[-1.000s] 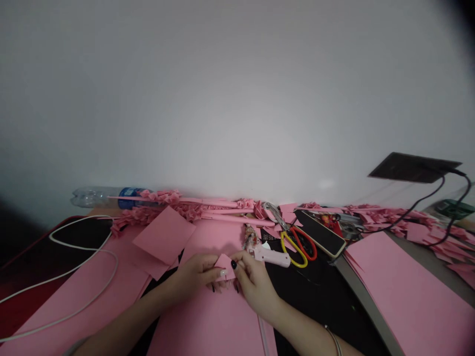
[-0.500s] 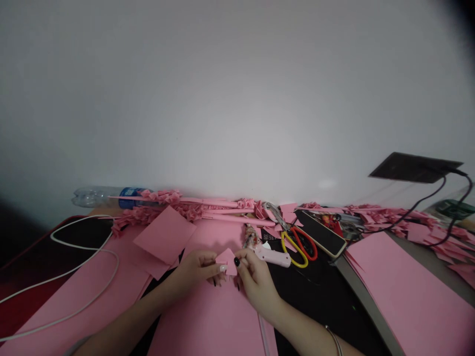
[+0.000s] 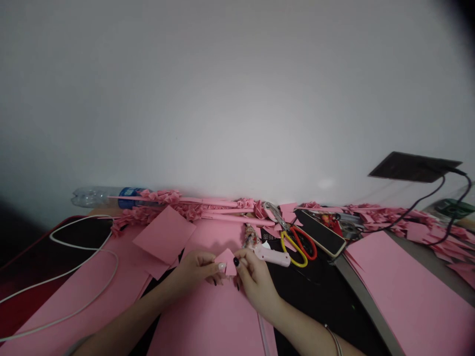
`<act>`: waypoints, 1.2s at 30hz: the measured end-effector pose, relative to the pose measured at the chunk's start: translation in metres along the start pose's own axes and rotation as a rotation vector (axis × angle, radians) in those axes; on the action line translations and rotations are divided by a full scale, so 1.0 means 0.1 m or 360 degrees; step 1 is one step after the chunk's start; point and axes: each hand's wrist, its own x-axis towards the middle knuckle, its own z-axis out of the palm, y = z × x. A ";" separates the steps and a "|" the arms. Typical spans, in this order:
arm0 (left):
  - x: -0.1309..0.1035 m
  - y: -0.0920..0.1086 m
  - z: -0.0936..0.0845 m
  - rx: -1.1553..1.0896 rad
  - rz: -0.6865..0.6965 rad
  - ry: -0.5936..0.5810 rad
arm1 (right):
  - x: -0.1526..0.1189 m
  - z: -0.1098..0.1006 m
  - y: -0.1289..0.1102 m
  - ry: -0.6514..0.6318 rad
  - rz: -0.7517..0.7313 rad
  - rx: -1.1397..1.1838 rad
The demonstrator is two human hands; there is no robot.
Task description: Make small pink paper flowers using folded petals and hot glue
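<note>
A small folded piece of pink paper (image 3: 227,258), pointed at the top, is held between both hands over a large pink sheet (image 3: 211,321). My left hand (image 3: 198,269) pinches its left side, thumb in front and fingers behind. On the right side, my right hand (image 3: 254,277) grips the paper between thumb and fingers. Just beyond the right hand lies a pale pink glue gun (image 3: 274,256) with a patterned, wrapped front part. Scissors (image 3: 295,247) with yellow and red handles rest next to it.
A phone (image 3: 322,232), a plastic bottle (image 3: 92,197) and pink paper flowers (image 3: 148,215) line the wall. Pink square paper (image 3: 166,235) lies left, a paper stack (image 3: 408,291) right. A white cable (image 3: 74,272) loops at left. A dark panel (image 3: 411,167) with cords stands right.
The left part of the small folded paper has shifted slightly under my left thumb, and its front now looks flatter. Both hands stay almost in place.
</note>
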 end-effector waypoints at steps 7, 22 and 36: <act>-0.02 0.03 0.00 -0.0043 0.0013 -0.0004 | 0.01 0.00 -0.02 0.0009 0.0010 0.0040; -0.01 0.00 -0.03 -0.0142 0.0044 -0.0071 | 0.00 0.01 -0.01 0.0023 0.0023 0.0074; 0.02 -0.05 0.02 -0.0080 0.0035 0.0003 | 0.01 0.00 0.01 0.0008 -0.0006 0.0003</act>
